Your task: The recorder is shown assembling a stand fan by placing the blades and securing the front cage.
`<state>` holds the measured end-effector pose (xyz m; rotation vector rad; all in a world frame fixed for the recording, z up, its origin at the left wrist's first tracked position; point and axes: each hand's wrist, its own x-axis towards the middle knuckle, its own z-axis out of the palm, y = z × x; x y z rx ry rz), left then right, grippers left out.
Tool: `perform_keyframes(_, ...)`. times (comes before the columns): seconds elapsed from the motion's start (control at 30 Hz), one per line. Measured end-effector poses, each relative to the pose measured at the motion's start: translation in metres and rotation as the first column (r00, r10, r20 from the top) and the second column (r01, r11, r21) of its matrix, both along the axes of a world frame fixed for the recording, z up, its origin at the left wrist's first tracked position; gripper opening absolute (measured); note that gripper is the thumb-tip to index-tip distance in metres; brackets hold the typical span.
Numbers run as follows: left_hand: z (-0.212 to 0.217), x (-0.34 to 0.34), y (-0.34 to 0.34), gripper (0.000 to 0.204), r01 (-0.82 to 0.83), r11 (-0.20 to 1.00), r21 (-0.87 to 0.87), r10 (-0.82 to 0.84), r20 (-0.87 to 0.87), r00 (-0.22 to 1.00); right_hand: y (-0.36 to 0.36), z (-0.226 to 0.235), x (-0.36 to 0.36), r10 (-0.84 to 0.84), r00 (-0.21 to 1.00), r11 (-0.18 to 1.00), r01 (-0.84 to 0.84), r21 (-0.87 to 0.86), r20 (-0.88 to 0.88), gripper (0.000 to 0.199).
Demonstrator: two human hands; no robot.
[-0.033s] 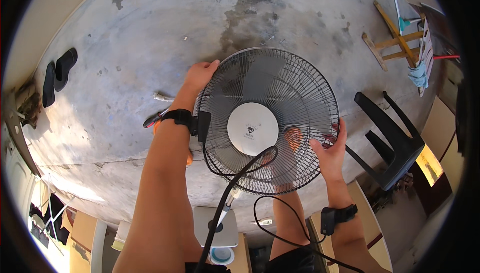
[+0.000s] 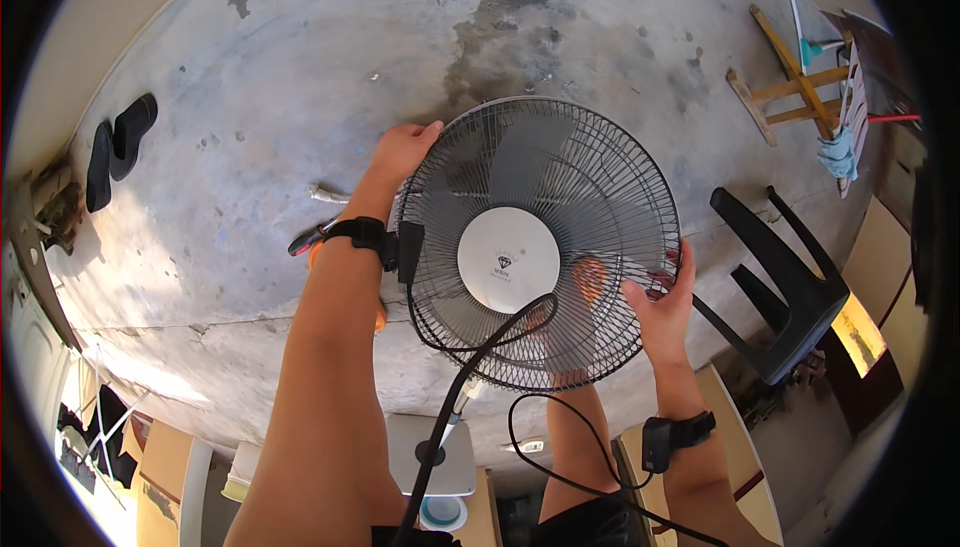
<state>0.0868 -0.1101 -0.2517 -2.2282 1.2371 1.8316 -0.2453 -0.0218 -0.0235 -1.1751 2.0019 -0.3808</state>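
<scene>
A round electric fan [image 2: 535,162] faces up at me, with dark blades behind a black wire grille and a white round centre cap [image 2: 508,260]. Its upper left rim is held by my left hand [image 2: 402,152], the fingers mostly hidden behind the edge. On the lower right rim, my right hand [image 2: 662,315] grips with the thumb in front and fingers around the outside. Below the grille, part of a pale pole [image 2: 462,402] shows above a grey square base [image 2: 446,447]. Black cables [image 2: 437,427] from my wrist-worn devices cross over the fan's lower part.
A black plastic stool [image 2: 790,287] lies tipped over on the right. A wooden folding frame [image 2: 800,87] stands behind it. Dark shoes [image 2: 130,137] lie far left. Beside my left forearm are a screwdriver [image 2: 303,241] and a silvery tube-like piece [image 2: 327,195] on the concrete floor [image 2: 330,47].
</scene>
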Motion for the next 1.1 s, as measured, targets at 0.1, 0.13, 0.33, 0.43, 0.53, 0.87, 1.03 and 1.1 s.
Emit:
perform_keyframes(0.1, -0.005, 0.007, 0.004, 0.052, -0.008, 1.0, -0.006, 0.008, -0.064, 0.998, -0.002, 0.007, 0.005, -0.073, 0.997, 0.994, 0.07, 0.081, 0.029, 0.096)
perform_keyframes(0.13, -0.006, 0.01, 0.004, 0.052, -0.014, 1.0, -0.005, 0.014, -0.058, 0.998, -0.003, 0.007, 0.005, -0.068, 0.997, 0.994, 0.066, 0.084, 0.026, 0.096)
perform_keyframes(0.33, -0.005, 0.021, 0.008, 0.044, 0.018, 0.999, -0.043, -0.026, -0.193, 0.981, -0.006, 0.008, 0.005, -0.045, 0.998, 0.996, 0.041, 0.084, 0.037, 0.092)
perform_keyframes(0.43, -0.021, 0.029, 0.014, 0.039, -0.006, 0.997, -0.075, -0.02, -0.33, 0.944, -0.008, 0.011, 0.01, -0.057, 0.998, 0.994, 0.053, 0.099, 0.037, 0.092)
perform_keyframes(0.53, -0.01, 0.025, 0.009, 0.036, 0.082, 0.994, -0.065, -0.099, -0.328, 0.939, -0.006, 0.01, 0.005, -0.059, 0.998, 0.994, 0.057, 0.089, 0.029, 0.092)
perform_keyframes(0.87, 0.006, 0.007, 0.009, 0.025, -0.131, 0.991, -0.004, 0.12, -0.379, 0.918, 0.008, 0.005, -0.029, 0.01, 0.997, 0.999, -0.013, 0.033, 0.071, 0.091)
perform_keyframes(1.03, 0.016, 0.0, 0.015, 0.023, -0.221, 0.975, -0.02, 0.189, -0.445, 0.876, 0.014, 0.002, -0.041, -0.005, 0.994, 1.0, 0.003, 0.015, 0.108, 0.093)
perform_keyframes(1.1, 0.01, 0.0, 0.021, 0.023, -0.329, 0.943, 0.057, 0.306, -0.544, 0.781, 0.015, 0.0, -0.046, 0.001, 0.993, 1.0, -0.002, 0.009, 0.117, 0.094)
